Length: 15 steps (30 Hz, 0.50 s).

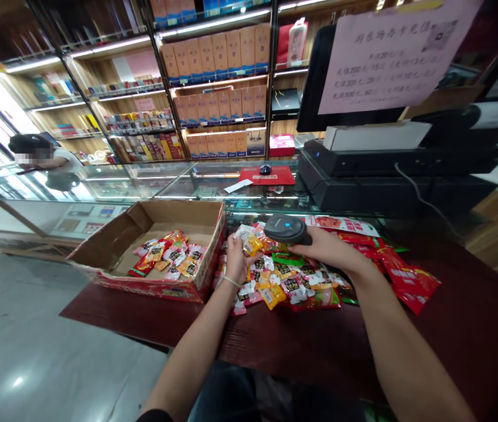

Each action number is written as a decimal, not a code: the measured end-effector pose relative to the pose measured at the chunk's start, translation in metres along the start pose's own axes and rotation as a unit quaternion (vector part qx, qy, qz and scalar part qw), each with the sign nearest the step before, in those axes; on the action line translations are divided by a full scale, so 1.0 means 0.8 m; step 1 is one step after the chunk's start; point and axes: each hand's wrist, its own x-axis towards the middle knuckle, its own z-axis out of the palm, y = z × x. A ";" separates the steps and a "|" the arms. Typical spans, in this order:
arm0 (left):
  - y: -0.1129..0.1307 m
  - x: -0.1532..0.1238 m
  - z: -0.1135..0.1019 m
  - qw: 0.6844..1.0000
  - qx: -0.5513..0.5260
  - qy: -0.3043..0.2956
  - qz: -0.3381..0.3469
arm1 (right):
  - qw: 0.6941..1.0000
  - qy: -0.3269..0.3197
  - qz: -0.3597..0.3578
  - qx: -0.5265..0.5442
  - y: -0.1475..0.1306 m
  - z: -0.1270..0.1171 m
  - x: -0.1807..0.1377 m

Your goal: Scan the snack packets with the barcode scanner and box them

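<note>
My right hand (326, 249) is wrapped round a black handheld barcode scanner (285, 227), whose head points left over the packets. My left hand (236, 259) is closed on a small snack packet (253, 245) with a yellow and white wrapper, just left of the scanner's head. Below both hands lies a heap of small snack packets (290, 284) in pink, white, yellow and green. Left of the heap stands an open cardboard box (191, 288) with several similar packets inside.
Larger red packets (401, 275) lie to the right on the dark red table (275, 337). Behind are a glass counter (170, 181), a red mouse pad (284, 177) with a mouse, and a till with a monitor (313, 88). A person (58, 161) leans on the counter far left.
</note>
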 end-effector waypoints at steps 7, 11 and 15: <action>0.007 -0.002 0.000 0.989 -0.115 -0.048 -0.075 | 0.993 -0.073 -0.027 -0.090 0.012 0.007 0.008; 0.011 -0.001 0.001 0.990 -0.117 -0.060 -0.047 | 0.991 -0.075 -0.035 -0.104 0.011 0.009 0.009; 0.011 0.000 0.000 0.987 -0.132 -0.079 -0.042 | 0.993 -0.070 -0.036 -0.088 0.008 0.007 0.006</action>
